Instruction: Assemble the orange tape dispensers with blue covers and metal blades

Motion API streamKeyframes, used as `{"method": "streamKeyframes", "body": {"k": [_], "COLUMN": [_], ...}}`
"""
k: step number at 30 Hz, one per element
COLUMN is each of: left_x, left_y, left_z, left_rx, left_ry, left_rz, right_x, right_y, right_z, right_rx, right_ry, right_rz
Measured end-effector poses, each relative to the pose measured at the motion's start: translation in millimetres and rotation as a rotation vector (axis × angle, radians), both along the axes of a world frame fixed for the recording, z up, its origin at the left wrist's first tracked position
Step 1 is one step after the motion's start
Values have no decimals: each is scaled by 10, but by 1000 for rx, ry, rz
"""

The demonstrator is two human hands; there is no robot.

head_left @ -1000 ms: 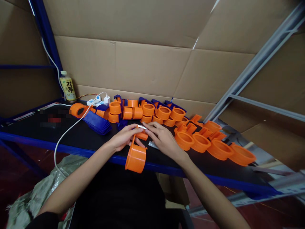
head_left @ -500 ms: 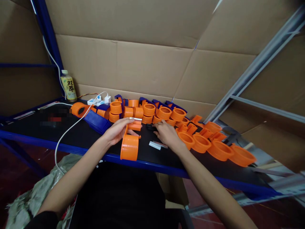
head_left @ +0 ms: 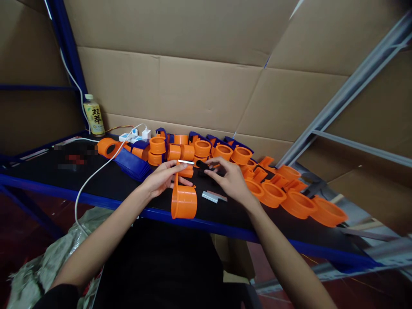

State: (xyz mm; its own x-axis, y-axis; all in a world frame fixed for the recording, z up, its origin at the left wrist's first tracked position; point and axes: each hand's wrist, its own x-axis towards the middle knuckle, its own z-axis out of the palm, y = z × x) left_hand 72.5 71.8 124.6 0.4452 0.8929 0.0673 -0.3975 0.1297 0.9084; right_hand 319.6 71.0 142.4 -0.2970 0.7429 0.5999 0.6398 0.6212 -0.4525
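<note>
My left hand [head_left: 160, 179] grips an orange plastic tape dispenser [head_left: 183, 201] by its upper arm, its round cup hanging toward me over the bench's front edge. A small serrated metal strip [head_left: 186, 162] shows at the top of that arm. My right hand [head_left: 229, 178] is closed in a pinch on a small black piece [head_left: 202, 165], held just right of the dispenser's top. Two loose metal strips [head_left: 213, 196] lie on the black bench top [head_left: 106, 184] below my right hand.
Several orange dispenser bodies [head_left: 283, 195] and blue parts [head_left: 131, 165] crowd the back and right of the bench. A drink bottle [head_left: 93, 116], a white power strip [head_left: 135, 136] and a white cable [head_left: 90, 180] are at the left. Cardboard walls stand behind; a grey metal rack frame [head_left: 337, 103] rises at right.
My right hand left the dispenser, reached back among the parts, and now holds a small black piece lifted near the dispenser. My left hand kept its hold on the dispenser, shifting it slightly.
</note>
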Motion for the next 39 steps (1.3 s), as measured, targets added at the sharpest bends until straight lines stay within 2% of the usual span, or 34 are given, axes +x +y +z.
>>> {"method": "streamKeyframes", "body": {"k": [5, 10, 16, 20, 24, 26, 30, 33, 39], "left_x": [58, 111, 168, 171, 111, 62, -51, -142, -279], "left_y": [-27, -67, -122, -130, -99, -79, -44, -9, 108], "left_z": [-29, -52, -56, -26, 20, 45, 108, 160, 176], "left_rx": [20, 59, 87, 33, -99, -166, -200, -208, -324], "left_ry": [15, 39, 64, -15, -194, -279, -383, -436, -445], "left_rz": [-38, -35, -31, 28, 99, 101, 81, 130, 170], "right_x": [-170, -333, -457, -468, -437, -415, -397, -444, -584], "right_y": [-179, -214, -260, -301, -282, -216, 9, 160, 267], "right_z": [43, -87, -206, -177, -67, -13, 2, -68, -191], "right_rx": [86, 221, 267, 316, 269, 232, 94, 8, -32], "right_ry": [-4, 100, 183, 134, 99, 76, -117, -331, -626], "right_rz": [124, 73, 20, 43, 161, 161, 104, 82, -3]}}
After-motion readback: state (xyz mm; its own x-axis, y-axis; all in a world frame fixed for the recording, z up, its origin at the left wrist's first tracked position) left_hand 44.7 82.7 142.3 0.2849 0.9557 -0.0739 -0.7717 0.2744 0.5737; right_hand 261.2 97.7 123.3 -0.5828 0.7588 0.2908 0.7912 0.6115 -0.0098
